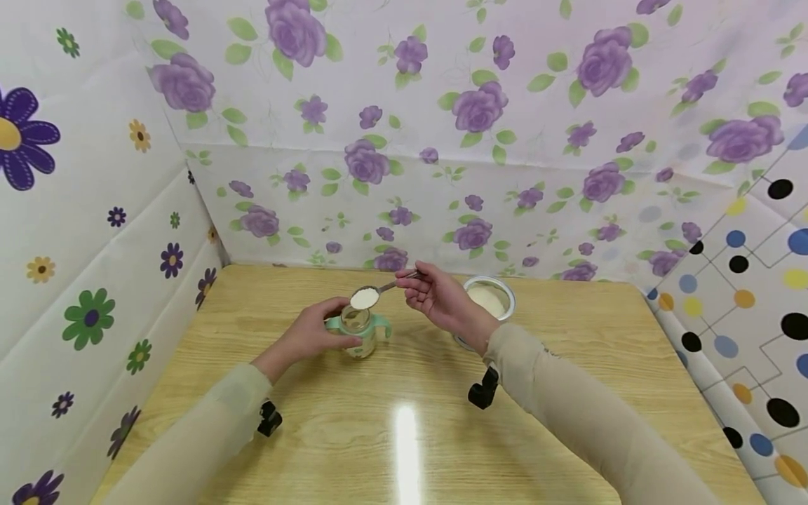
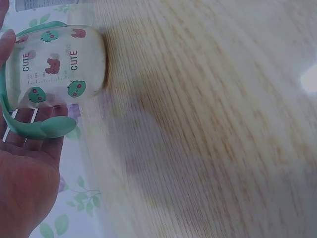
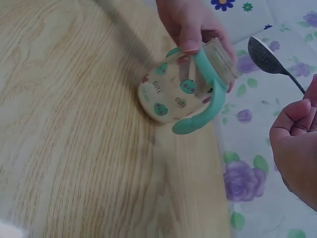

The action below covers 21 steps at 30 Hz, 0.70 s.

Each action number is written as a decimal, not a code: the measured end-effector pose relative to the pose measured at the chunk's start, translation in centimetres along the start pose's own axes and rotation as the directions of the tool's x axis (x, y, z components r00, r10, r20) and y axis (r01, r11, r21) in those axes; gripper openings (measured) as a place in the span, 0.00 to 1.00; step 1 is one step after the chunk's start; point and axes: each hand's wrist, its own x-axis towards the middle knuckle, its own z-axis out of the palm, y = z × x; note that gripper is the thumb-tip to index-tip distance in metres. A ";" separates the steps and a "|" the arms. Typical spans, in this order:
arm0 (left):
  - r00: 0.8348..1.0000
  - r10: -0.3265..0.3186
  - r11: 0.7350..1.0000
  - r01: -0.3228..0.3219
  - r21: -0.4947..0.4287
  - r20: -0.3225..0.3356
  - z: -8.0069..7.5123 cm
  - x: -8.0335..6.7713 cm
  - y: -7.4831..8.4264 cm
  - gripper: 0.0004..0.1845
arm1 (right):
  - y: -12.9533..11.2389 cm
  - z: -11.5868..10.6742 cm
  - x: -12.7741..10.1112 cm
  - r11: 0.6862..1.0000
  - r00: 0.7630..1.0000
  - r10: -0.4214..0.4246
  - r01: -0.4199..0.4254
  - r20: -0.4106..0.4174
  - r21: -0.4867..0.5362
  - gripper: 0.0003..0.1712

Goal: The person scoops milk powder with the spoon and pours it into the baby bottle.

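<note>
A small clear baby bottle (image 1: 360, 331) with mint-green handles and cartoon prints stands open on the wooden table (image 1: 404, 435). My left hand (image 1: 315, 331) grips the bottle (image 3: 183, 94) around its neck; in the left wrist view the bottle (image 2: 59, 62) lies against my fingers. My right hand (image 1: 435, 294) pinches the handle of a metal spoon (image 1: 379, 291) heaped with white powder, its bowl (image 3: 265, 55) hovering just above the bottle's mouth.
A round metal tin of white powder (image 1: 491, 298) sits on the table behind my right wrist. Floral sheets wall in the back and left sides, a dotted one the right. Bare wood lies between my forearms.
</note>
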 end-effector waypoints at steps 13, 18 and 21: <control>1.000 -0.002 1.000 0.002 -0.020 -0.002 0.1 0.2 0.2 0.39 | 0.6 0.5 0.6 0.978 1.000 0.019 -0.016 0.009 -0.210 0.30; 1.000 -0.003 1.000 0.003 -0.015 -0.003 0.1 0.1 0.3 0.39 | 0.6 1.2 1.1 0.961 0.999 0.045 -0.037 0.023 -0.273 0.31; 1.000 -0.006 1.000 0.006 -0.015 -0.003 0.1 0.0 0.4 0.38 | 0.7 1.4 1.3 0.958 0.998 0.043 -0.031 0.038 -0.285 0.29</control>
